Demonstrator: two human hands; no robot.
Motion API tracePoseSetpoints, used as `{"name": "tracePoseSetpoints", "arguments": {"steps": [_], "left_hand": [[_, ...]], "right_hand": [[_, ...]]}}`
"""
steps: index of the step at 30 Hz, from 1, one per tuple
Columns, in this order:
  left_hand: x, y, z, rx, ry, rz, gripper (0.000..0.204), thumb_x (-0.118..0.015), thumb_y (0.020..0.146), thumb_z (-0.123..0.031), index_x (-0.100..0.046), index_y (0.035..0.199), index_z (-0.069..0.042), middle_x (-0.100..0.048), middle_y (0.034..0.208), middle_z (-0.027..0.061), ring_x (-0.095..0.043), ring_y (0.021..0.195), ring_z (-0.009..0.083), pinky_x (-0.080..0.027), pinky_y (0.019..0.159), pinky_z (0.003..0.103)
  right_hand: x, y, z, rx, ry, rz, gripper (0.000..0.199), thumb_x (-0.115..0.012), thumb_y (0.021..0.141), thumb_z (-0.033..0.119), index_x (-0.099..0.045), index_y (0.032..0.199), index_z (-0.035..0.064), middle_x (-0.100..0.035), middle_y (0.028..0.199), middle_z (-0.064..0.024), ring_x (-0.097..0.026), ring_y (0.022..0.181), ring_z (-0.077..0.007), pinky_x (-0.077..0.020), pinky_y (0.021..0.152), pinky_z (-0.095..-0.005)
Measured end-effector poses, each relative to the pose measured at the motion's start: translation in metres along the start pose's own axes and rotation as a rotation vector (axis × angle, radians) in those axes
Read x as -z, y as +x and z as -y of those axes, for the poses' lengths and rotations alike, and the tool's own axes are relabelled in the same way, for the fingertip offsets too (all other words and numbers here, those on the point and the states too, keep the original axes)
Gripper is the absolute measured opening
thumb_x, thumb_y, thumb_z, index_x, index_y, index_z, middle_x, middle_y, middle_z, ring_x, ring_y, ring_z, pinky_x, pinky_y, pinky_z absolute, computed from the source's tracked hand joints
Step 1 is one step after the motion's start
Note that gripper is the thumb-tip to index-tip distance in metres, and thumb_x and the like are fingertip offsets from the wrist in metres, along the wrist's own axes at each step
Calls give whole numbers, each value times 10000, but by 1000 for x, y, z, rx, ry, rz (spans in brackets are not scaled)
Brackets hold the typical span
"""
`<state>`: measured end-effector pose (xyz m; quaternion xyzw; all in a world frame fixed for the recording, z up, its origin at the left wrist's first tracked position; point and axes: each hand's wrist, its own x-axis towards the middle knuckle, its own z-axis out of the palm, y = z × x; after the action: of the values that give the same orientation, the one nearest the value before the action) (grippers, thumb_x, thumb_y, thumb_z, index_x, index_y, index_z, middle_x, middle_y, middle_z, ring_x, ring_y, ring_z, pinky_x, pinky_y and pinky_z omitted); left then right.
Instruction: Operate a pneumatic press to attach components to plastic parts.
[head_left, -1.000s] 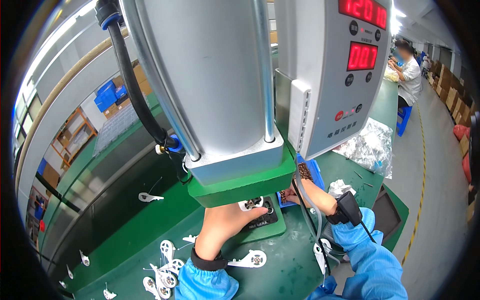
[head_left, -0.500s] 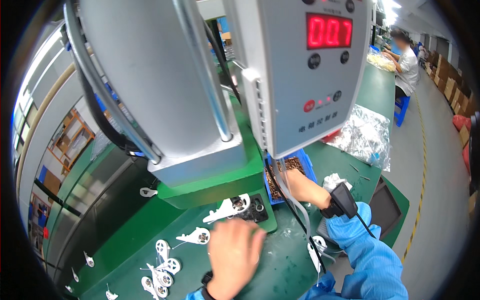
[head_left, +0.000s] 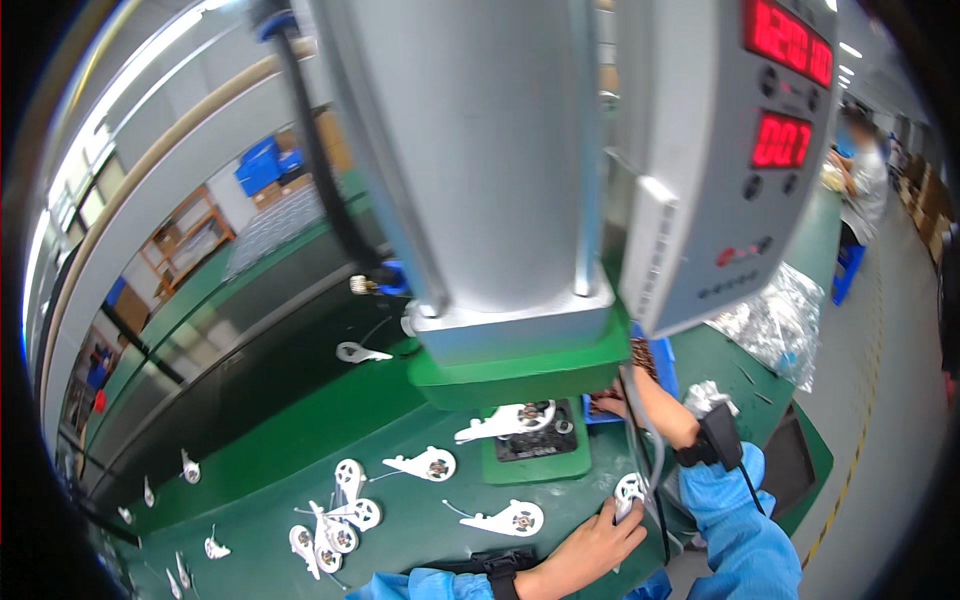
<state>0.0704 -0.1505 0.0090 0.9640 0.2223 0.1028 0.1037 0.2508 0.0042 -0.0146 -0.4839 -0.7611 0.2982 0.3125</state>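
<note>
My left hand (head_left: pixel 588 548) reaches right along the near side of the bench, its fingers closed on a white plastic part with a spoked round end (head_left: pixel 628 492). My right hand (head_left: pixel 660 408) dips into a blue bin (head_left: pixel 662 358) of small copper-coloured pieces (head_left: pixel 643 360). Its fingers are curled, partly behind cables, and what they pinch cannot be made out. A similar white part (head_left: pixel 515 419) lies on the black fixture (head_left: pixel 540 443) under the press (head_left: pixel 510 370). Another white part (head_left: pixel 515 518) with a thin wire lies before the fixture, near my left hand.
Several more white parts (head_left: pixel 335 530) lie at left on the green bench. A control box (head_left: pixel 730 170) with red digits hangs beside the press. Cables (head_left: pixel 650 450) run down between my hands. A clear plastic bag (head_left: pixel 775 325) lies at right; a person (head_left: pixel 865 190) sits beyond.
My left hand has moved right from in front of the fixture to the white part there. A white part now shows where that hand was. My right hand stays at the bin; the view has turned left.
</note>
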Motion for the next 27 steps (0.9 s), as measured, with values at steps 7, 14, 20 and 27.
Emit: {"name": "tracePoseSetpoints", "arguments": {"steps": [7, 14, 20, 27], "left_hand": [[10, -34, 11, 9, 64, -16, 333, -487, 753, -127, -513, 1058, 5, -498, 1080, 147, -487, 970, 311, -465, 784, 313], [15, -76, 10, 250, -130, -96, 403, -465, 781, -87, -460, 1180, -26, -439, 1046, 226, -470, 976, 375, -444, 817, 384], [32, -97, 16, 239, -484, 82, 439, -472, 773, -69, -451, 1209, -35, -441, 958, 162, -482, 883, 308, -441, 744, 401], [21, -102, 9, 136, -111, 57, 432, -490, 781, -140, -473, 1185, 12, -475, 887, 120, -496, 825, 260, -422, 726, 347]], "right_hand": [[-3, -2, -3, 122, -202, -33, 73, -508, 697, -33, -533, 764, -46, -555, 734, -247, -542, 749, -434, -442, 658, -455], [7, -15, 23, 40, -367, -41, 267, -600, 682, 49, -545, 931, -31, -528, 976, -255, -530, 798, -451, -439, 676, -457], [-4, -20, -36, 104, -185, -108, 120, -576, 812, 49, -613, 917, 5, -603, 751, -156, -594, 710, -287, -465, 642, -365], [-28, -21, -65, 162, -297, -42, 184, -546, 822, 67, -560, 989, -11, -588, 800, -179, -579, 732, -304, -456, 662, -380]]}}
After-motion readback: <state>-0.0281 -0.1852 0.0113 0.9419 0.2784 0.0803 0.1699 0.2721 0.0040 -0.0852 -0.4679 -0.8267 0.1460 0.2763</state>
